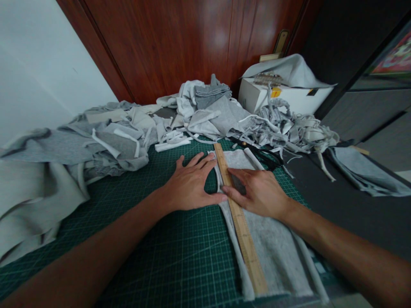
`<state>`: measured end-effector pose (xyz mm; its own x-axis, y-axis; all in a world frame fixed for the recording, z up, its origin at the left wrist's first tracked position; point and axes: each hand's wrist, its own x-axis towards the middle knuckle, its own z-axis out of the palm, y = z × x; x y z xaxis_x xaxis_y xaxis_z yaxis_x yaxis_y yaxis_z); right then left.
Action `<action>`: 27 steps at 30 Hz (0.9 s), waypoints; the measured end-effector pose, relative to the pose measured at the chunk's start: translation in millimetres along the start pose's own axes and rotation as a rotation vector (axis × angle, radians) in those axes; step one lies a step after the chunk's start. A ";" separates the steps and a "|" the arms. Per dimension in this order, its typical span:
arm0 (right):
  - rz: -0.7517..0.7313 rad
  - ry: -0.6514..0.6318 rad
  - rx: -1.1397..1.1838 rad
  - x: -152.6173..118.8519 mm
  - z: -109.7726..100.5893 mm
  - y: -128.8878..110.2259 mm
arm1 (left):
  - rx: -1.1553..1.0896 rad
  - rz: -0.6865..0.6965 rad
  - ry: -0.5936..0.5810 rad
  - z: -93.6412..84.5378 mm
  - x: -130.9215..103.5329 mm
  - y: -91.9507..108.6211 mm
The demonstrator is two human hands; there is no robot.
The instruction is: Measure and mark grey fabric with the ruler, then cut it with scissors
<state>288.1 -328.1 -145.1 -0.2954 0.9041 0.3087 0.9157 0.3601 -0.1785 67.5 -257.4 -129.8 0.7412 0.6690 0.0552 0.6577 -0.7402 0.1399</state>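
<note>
A wooden ruler (242,226) lies lengthwise on a grey piece of fabric (276,248), near its curled left edge. My left hand (192,184) rests with fingers spread over the mat, its fingertips and thumb touching the fabric's left edge beside the ruler. From the other side, my right hand (260,190) lies on the fabric, thumb and forefinger reaching onto the ruler; its other fingers are partly hidden. Under the fabric is a green gridded cutting mat (180,256). Black-handled scissors (257,152) lie just past the fabric's far end.
Grey and white cloth (112,137) is heaped along the left and back. A tangle of fabric strips (289,126) lies at the back right before a white box (253,96). Folded grey cloth (366,171) sits on the dark surface at right. Behind stands a reddish-brown door (180,47).
</note>
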 end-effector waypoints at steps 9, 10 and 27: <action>-0.098 -0.026 0.084 -1.6 -2.3 4.1 | -0.064 0.014 0.009 -0.7 -0.8 -2.8; -0.109 -0.032 0.087 -1.7 -2.2 4.7 | -0.056 0.023 -0.012 -1.6 -1.0 -3.4; -0.077 -0.049 0.029 -0.9 -0.5 -0.1 | -0.021 -0.017 0.011 2.6 -3.1 5.7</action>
<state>288.4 -329.1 -144.9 -0.3784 0.8834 0.2764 0.8818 0.4348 -0.1827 69.3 -263.9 -131.7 0.7284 0.6823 0.0633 0.6671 -0.7272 0.1619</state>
